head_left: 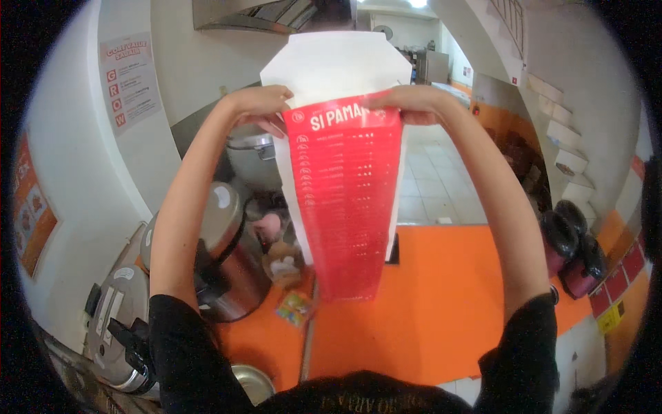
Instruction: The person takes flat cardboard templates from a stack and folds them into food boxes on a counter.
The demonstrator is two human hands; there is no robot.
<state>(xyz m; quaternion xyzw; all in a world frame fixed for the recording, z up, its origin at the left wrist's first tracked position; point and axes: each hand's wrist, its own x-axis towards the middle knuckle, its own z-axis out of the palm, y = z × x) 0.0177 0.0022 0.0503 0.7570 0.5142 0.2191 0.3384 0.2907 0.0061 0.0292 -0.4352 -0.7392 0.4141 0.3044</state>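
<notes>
- Left hand (261,105) raised out in front, fingers curled and pinched on the upper left edge of the flat carton (341,172).
- Right hand (414,103) raised at the same height, fingers pressed together, pinching the carton's upper right edge.
- Flat carton: unfolded cardboard piece, red printed face toward the camera with white text and rows of small icons, plain white flap above both hands; white edges show down both sides.
- Carton hangs upright between the two hands, narrowing toward its lower end, held in the air well above the orange counter (441,310).
- Both forearms bare, black sleeves at the lower edge.
- Left of the carton, under the left arm: big steel rice cooker (231,255) with black handle; a second cooker (117,324) near the lower left; a steel pot (252,155) behind.
- Small colourful packet (295,307) lies on the counter just below the carton's lower left corner.
- Tiled floor (434,179) beyond the counter; poster (129,79) on the left wall.
</notes>
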